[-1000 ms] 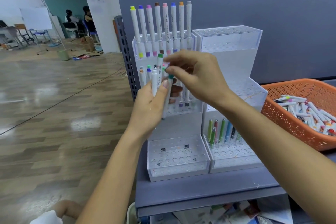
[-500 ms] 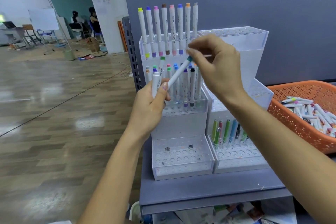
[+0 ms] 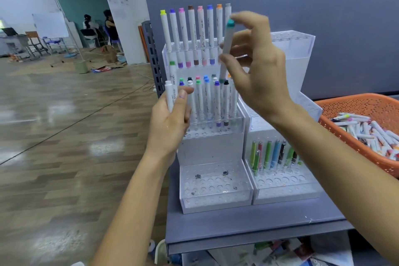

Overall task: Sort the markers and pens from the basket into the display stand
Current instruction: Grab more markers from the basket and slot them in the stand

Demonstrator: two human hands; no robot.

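Observation:
My right hand pinches a white marker with a teal cap, held upright in front of the left display stand, its lower end over the middle tier's right side. My left hand grips a few white markers, one green-capped, just left of the stand. The top row of the stand holds several coloured markers, and the middle tier holds several more. The right stand has several pens on its lower tier. The orange basket with many markers sits at the far right.
Both stands sit on a grey shelf against a grey partition panel. A perforated grey upright rises behind the left stand. Open wood floor lies to the left, with people and furniture far back. Papers lie under the shelf.
My right hand pulled the teal-capped marker out of my left hand's bundle, lifted it and turned it from slanted to upright. My left hand stayed by the stand's left side.

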